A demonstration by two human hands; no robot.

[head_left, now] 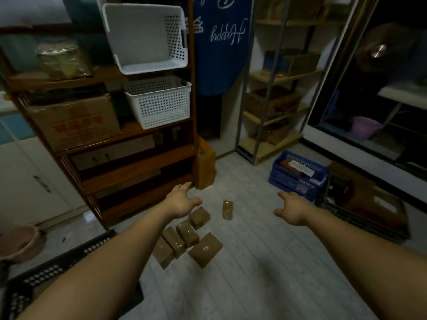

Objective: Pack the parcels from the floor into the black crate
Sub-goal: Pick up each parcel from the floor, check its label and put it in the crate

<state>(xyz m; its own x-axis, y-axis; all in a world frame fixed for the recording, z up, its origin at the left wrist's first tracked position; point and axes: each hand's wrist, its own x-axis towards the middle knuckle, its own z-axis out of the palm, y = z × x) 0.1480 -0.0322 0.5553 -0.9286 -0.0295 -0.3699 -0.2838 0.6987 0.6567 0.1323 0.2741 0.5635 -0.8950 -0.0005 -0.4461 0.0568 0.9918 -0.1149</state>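
Several brown taped parcels lie on the pale floor: a row of them [180, 236], a larger one with a small label [205, 249], and a small one standing upright [227, 210]. My left hand [182, 200] is stretched out above the far end of the row, fingers straight, holding nothing. My right hand [293, 210] reaches forward to the right of the upright parcel, fingers relaxed and empty. A black crate [53, 271] sits at the lower left, partly hidden by my left arm. Another black crate [369, 218] holding brown items stands at the right.
A wooden shelf unit [138, 162] with cardboard boxes and white baskets [159, 102] stands behind the parcels. A yellow box [205, 165] leans at its corner. A blue crate [298, 174] sits at the right beside a metal rack [270, 112]. A pink basin [18, 243] is at far left.
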